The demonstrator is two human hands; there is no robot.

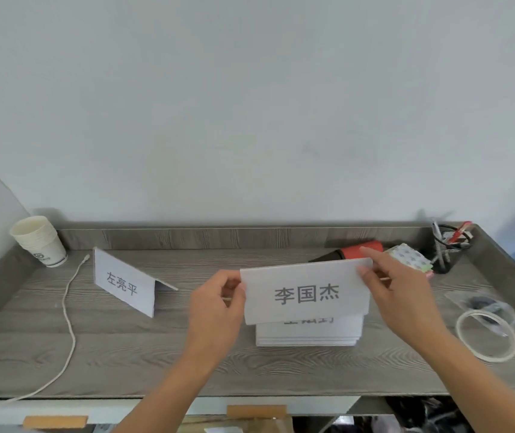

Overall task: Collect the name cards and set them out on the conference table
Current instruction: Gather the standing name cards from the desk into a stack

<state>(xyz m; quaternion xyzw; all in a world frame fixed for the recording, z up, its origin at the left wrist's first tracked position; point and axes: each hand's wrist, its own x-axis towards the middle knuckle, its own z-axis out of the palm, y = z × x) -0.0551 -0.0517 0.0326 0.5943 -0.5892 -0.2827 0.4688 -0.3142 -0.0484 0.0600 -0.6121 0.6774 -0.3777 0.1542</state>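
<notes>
Left hand (218, 303) and right hand (395, 282) are pinching opposite ends of a name card (306, 295), holding it just above the card stack (307, 334) lying on the counter (125, 354); a second, folded card (125, 282) is standing to the left.

This looks like an office. A grey wood-grain counter (125, 354) with a low raised rim runs along a plain white wall (250, 104). A stack of paper cups (39, 240) stands in its far left corner, a mesh pen holder (448, 245) in the far right. Printed name cards (307, 334) lie stacked near the front edge, and one tent card (125, 282) stands toward the left. A tape roll (486, 334) lies near the right edge, a white cable (68, 320) near the left.
</notes>
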